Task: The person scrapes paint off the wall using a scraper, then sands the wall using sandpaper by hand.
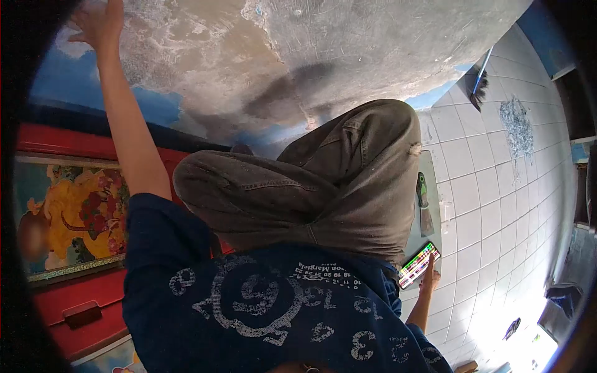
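Note:
Far up at the upper left, my left hand [99, 25] reaches to the peeling wall [211, 50], its fingers spread and holding nothing; part of it runs out of view. At the right, my right hand [429, 280] has its index finger stretched over a phone [418, 266] with a bright multicoloured screen. The phone lies beside my hip. Just beyond it, a scraper [424, 199] with a green and black handle rests on a grey-green board [433, 168]. My crossed legs [305, 180] fill the middle.
White tiles [485, 186] cover the floor, with a patch of pale blue flakes [517, 127]. A brush with a blue handle [479, 84] leans near the wall. On the left is a red cabinet [99, 311] with a colourful picture [74, 214]. Dark footwear [512, 328] lies in bright light.

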A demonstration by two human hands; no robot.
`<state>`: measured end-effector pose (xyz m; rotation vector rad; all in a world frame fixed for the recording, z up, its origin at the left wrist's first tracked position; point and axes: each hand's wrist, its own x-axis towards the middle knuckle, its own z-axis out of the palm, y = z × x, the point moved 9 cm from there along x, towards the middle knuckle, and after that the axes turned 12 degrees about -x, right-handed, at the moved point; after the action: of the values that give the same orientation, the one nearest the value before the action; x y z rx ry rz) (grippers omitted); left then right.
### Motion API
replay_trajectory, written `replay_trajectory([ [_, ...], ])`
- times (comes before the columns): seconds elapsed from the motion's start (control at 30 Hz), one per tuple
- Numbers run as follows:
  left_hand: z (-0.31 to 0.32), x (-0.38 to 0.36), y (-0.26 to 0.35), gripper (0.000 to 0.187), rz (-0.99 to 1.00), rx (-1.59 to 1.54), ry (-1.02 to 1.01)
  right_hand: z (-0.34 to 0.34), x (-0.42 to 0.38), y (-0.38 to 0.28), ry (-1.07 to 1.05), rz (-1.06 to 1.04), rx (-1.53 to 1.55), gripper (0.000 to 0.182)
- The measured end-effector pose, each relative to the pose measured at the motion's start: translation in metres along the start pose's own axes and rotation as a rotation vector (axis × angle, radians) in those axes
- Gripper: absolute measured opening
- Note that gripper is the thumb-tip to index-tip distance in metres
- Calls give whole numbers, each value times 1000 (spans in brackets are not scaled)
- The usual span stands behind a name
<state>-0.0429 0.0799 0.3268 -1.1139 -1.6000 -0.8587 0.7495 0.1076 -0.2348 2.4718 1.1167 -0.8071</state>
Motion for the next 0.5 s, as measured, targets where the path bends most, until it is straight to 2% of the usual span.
replay_trajectory([
  [0.07, 2, 2, 6, 96, -9, -31, 23, 3, 0, 2, -18, 64, -7, 99],
  [0.13, 11, -15, 7, 97, -20, -40, 6, 7, 25, 8, 108, -33, 18, 89],
  [0.27, 26, -61, 13, 97, -88, -51, -34, -7, 6, -5, 199, -57, -21, 92],
  [0.33, 28, -71, 20, 97, -85, -76, -49, -1, 4, -6, 32, -25, -132, 99],
  [0.37, 28, -68, 16, 97, -80, -64, -47, -6, -7, -13, 18, -73, -36, 90],
  [0.4, 27, -65, 13, 96, -74, -51, -43, -7, -6, -10, 22, -68, -34, 90],
  [0.47, 18, -42, 11, 95, -49, -43, -28, 8, -6, 5, -127, 71, 309, 75],
  [0.5, 13, -31, 13, 95, -23, -27, -18, 9, -13, 2, -189, 31, 370, 63],
])
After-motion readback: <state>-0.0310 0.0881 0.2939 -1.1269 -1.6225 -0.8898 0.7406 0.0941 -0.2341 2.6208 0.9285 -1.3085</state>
